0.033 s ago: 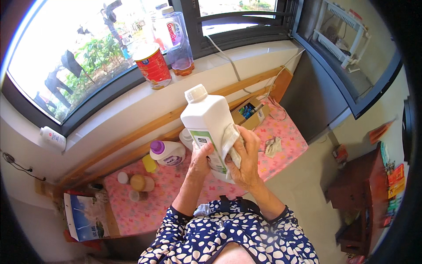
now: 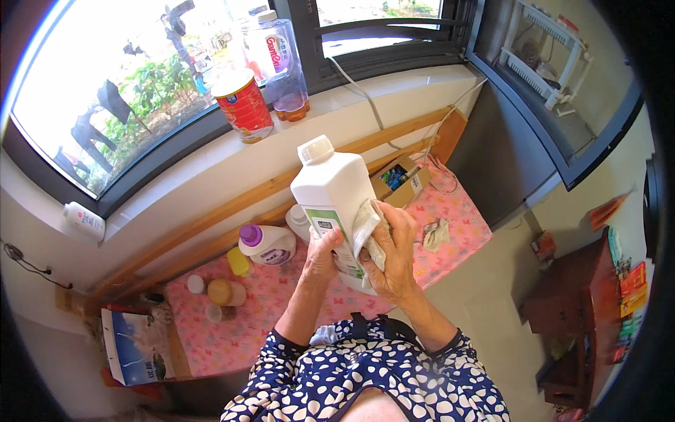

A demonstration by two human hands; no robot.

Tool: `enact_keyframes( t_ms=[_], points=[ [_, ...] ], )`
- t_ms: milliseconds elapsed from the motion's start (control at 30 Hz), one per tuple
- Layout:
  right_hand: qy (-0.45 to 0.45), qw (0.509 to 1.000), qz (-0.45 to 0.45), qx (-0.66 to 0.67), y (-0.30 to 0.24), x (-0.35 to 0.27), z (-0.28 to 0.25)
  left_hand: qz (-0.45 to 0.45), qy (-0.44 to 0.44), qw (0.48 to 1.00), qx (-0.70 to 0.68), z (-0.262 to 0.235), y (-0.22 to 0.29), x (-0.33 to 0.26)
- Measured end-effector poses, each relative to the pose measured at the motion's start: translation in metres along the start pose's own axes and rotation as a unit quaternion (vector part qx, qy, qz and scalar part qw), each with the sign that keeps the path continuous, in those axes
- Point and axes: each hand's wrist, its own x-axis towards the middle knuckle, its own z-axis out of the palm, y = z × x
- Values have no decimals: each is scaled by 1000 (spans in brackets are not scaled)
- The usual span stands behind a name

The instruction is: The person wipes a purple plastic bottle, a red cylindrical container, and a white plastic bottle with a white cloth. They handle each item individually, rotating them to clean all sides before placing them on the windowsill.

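Observation:
A large white plastic bottle (image 2: 336, 179) with a white screw cap and a green-edged label is held up, tilted, over the table. My left hand (image 2: 321, 254) grips its lower left side, thumb across the label. On its right side, my right hand (image 2: 395, 246) presses a crumpled whitish cloth (image 2: 365, 224) against the bottle, fingers bent over the cloth. Behind the left hand, a white jug with a purple cap (image 2: 267, 244) stands on the pink patterned tablecloth (image 2: 204, 344). Another white container (image 2: 298, 222) beside it is partly hidden by the held bottle.
Small jars (image 2: 226, 292) and a yellow-topped container (image 2: 240, 261) stand at the left. Beyond the right hand are an open cardboard box (image 2: 401, 184) and a second cloth (image 2: 436, 235). A red tin (image 2: 244, 109) and a clear plastic jar (image 2: 287, 70) sit on the windowsill.
The bottle has shifted very slightly to the right, with both hands keeping their hold. Everything else looks the same.

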Motion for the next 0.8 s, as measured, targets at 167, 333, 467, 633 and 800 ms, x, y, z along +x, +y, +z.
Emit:
enact_keyframes(
  t_ms=[167,333,467,633,800],
  points=[
    [11,1000,0,-6,3,28,-20,-33,-1,999,31,17,-16,-7],
    [-17,999,-27,-17,7,35,-29,-32,17,999,12,27,-27,-6],
    [-23,999,-35,-17,-2,6,-28,-27,20,999,9,17,-27,5],
    [33,997,9,-68,-1,-36,-15,51,84,995,5,32,-10,5],
    [203,864,346,305,-8,-32,5,73,117,990,-17,26,-2,4]
  ],
)
